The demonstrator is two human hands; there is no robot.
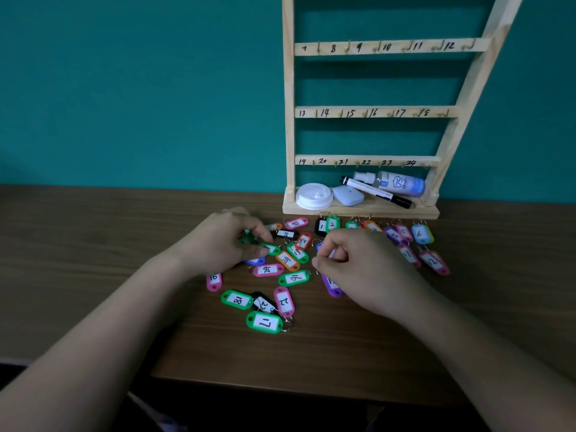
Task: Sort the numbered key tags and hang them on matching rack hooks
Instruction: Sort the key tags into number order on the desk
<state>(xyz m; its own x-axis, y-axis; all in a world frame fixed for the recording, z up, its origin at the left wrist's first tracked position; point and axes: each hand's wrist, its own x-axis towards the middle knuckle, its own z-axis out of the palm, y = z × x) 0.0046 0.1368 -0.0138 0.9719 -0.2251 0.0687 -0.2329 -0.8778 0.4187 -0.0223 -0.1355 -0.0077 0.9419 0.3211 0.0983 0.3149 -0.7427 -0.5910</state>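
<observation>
Sorting stage: our left hand (229, 241) pinches a green tag (271, 248), our right hand (361, 266) pinches a half-hidden blue tag (319, 245); next, we judge, read numbers and lift to the rack (289, 120).

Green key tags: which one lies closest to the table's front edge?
The green tag marked 17, label upside down to the camera. It lies in front of the green 18 and green 16; the other green tags lie further back.
</observation>
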